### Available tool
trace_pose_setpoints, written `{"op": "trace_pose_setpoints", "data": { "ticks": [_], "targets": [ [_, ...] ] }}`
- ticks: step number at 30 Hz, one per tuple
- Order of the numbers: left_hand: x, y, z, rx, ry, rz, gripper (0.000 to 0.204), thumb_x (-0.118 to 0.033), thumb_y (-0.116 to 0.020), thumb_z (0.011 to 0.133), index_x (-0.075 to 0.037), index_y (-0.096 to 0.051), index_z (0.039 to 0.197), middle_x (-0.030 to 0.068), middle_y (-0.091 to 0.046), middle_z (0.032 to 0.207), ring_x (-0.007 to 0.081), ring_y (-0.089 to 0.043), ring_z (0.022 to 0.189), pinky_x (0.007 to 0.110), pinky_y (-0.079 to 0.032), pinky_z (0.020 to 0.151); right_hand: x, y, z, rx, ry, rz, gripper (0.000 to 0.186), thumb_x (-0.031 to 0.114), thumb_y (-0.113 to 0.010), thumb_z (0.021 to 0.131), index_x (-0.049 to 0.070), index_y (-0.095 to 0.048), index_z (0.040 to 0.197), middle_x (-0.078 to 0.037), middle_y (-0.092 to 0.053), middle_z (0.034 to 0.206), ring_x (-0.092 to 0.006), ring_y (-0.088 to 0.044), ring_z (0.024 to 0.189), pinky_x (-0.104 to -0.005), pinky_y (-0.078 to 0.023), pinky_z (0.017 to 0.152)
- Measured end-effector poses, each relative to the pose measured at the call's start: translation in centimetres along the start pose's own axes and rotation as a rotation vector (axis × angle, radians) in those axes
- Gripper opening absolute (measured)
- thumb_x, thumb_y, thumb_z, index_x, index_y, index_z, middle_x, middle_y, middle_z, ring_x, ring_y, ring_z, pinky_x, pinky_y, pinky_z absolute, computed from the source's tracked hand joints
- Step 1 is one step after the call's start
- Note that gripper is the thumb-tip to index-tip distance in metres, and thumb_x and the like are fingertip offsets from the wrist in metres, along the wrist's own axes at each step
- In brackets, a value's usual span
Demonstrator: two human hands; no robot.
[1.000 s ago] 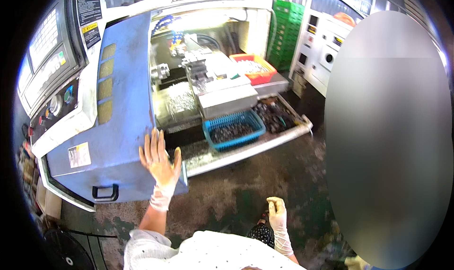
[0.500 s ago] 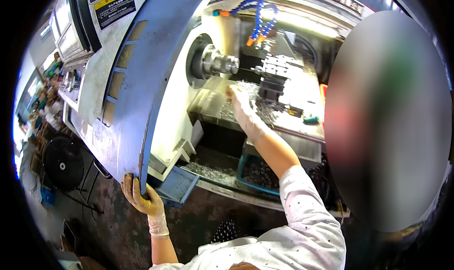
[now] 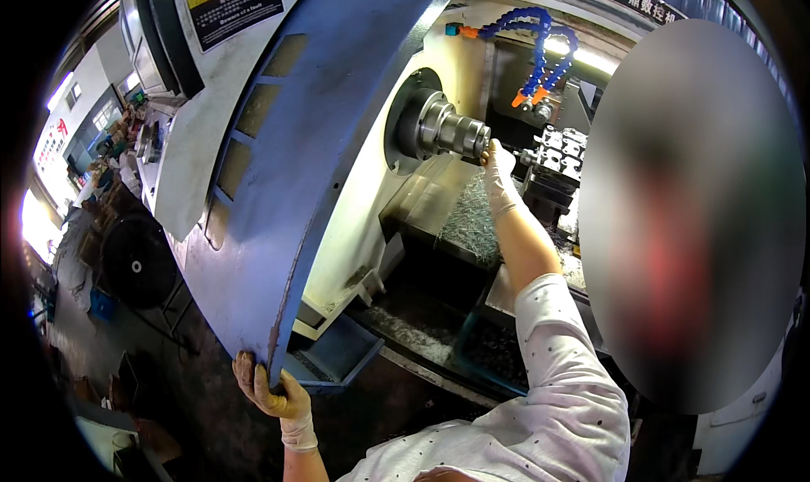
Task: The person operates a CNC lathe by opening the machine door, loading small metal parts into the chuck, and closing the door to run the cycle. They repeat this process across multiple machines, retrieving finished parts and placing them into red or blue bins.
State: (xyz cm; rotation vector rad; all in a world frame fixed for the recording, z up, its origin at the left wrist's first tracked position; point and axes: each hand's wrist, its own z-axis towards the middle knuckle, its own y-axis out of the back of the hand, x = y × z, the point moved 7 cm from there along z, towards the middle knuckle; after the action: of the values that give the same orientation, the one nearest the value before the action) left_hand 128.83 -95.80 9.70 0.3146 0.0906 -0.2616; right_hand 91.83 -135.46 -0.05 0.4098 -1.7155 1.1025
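My left hand [image 3: 274,396], in a stained glove, is wrapped round the lower corner of the blue lathe door [image 3: 278,203]. Inside the lathe, my gloved right hand [image 3: 499,171] is at the front end of the steel collet chuck [image 3: 460,133]. Its fingers are bent together against the chuck's nose, and whatever they hold there is hidden. The chuck sticks out from the pale headstock wall. Right of my hand stands the tool block [image 3: 560,154] with its cutting tools.
Blue segmented coolant hoses [image 3: 540,47] with orange nozzles hang above the tools. Metal shavings [image 3: 472,220] lie below the chuck. A blue tray [image 3: 342,351] juts out under the door, and a dark bin [image 3: 498,351] stands in the machine base. A black fan [image 3: 139,262] is at left.
My right hand has risen from above the shavings to the chuck's front end. My left hand still grips the door corner. The whole view has shifted, so the machine appears further right.
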Motion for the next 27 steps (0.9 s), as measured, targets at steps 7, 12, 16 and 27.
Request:
{"op": "trace_pose_setpoints", "data": {
  "ticks": [7, 12, 16, 27],
  "targets": [
    [0.5, 0.0, -0.3, -0.009, 0.025, 0.010, 0.032, 0.004, -0.042, 0.071, -0.003, -0.037, 0.102, 0.0155, -0.038, 0.106, 0.0308, -0.037, 0.097, 0.040, -0.029, 0.083, -0.1, -0.4, 0.2, -0.036, 0.203, -0.138, 0.025, 0.026, -0.056, 0.061, 0.002, -0.051, 0.062, -0.004, -0.049, 0.055, -0.0100, -0.042, 0.042, -0.0220, -0.036, 0.039],
    [0.4, 0.0, 0.1, -0.024, -0.002, 0.047, 0.030, 0.004, -0.042, 0.070, 0.000, -0.037, 0.100, 0.0160, -0.039, 0.105, 0.0308, -0.038, 0.096, 0.039, -0.029, 0.082, 0.3, 0.4, -3.4, -0.155, -0.074, 0.220, 0.026, 0.030, -0.052, 0.066, 0.004, -0.047, 0.067, -0.005, -0.046, 0.059, -0.0143, -0.047, 0.053, -0.0247, -0.036, 0.043],
    [0.1, -0.6, 0.4, -0.021, 0.017, 0.040, 0.028, 0.003, -0.043, 0.071, 0.002, -0.040, 0.098, 0.0174, -0.040, 0.104, 0.0307, -0.039, 0.096, 0.037, -0.029, 0.082, 7.6, 0.9, -10.1, 0.331, 0.587, -0.557, 0.024, 0.021, -0.057, 0.059, 0.002, -0.047, 0.070, -0.010, -0.047, 0.078, -0.0213, -0.047, 0.070, -0.0295, -0.039, 0.056],
    [-0.6, 0.2, 1.6, -0.081, 0.191, 0.097, 0.033, -0.001, -0.041, 0.072, 0.000, -0.038, 0.106, 0.0135, -0.039, 0.108, 0.0252, -0.038, 0.100, 0.031, -0.027, 0.085, 26.0, 36.6, -17.2, -0.263, 1.087, -1.573, 0.036, 0.024, -0.059, 0.058, 0.001, -0.046, 0.083, -0.015, -0.043, 0.098, -0.0276, -0.042, 0.086, -0.0352, -0.035, 0.074]
  ]
}}
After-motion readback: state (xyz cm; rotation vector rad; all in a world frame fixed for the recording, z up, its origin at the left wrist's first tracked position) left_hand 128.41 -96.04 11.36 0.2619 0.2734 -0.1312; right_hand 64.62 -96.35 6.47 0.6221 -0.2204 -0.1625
